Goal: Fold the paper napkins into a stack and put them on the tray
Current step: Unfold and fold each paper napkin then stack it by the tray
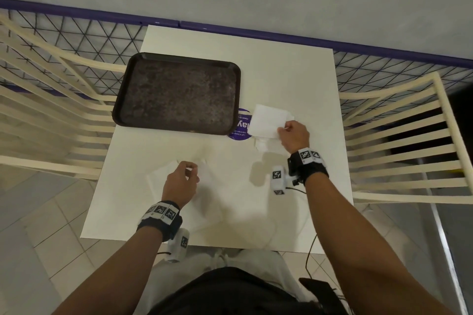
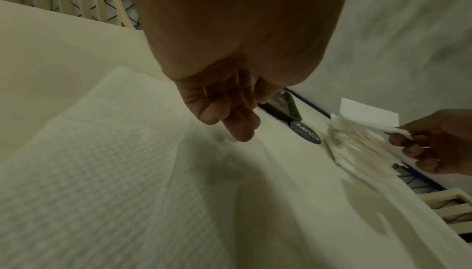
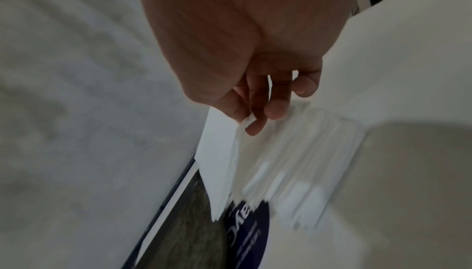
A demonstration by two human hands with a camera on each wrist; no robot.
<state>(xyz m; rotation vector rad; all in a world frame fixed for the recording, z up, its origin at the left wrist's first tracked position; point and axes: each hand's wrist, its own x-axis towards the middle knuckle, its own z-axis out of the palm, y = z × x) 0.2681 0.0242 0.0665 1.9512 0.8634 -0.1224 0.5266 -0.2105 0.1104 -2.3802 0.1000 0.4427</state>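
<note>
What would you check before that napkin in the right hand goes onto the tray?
1. Right hand has a grip on the napkin: ok, thumb and fingers pinch its corner.
2. Napkin is folded: cannot tell, it is blurred in both wrist views.
3. Tray has room: ok, nothing lies on it.
4. Path to the tray is free: ok, only the sticker lies between.
5. Left hand is out of the way: ok, it stays on the near napkin, apart from the tray.
6. Stack is ready to move too: not ok, it sits on the table.
</note>
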